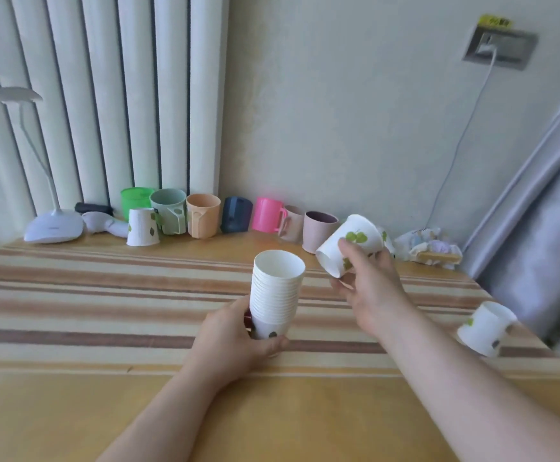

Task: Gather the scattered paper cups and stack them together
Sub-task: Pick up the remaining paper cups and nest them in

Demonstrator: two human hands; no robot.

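Note:
My left hand point(235, 341) grips the base of an upright stack of several white paper cups point(277, 288) with green leaf prints, in the middle of the striped tablecloth point(105, 295). To its right, my right hand point(368, 281) holds a single leaf-printed paper cup point(351, 245) in the air, tilted with its mouth facing down and left. Another paper cup point(142, 227) stands upside down at the back left, in front of the plastic mugs. A further paper cup point(486, 328) stands upside down near the table's right edge.
A row of coloured plastic mugs point(205, 220) lines the back wall. A white desk lamp point(53, 225) and a white handheld device point(105, 225) sit at the back left. A crumpled packet point(431, 248) lies at the back right. A grey curtain point(538, 228) hangs on the right.

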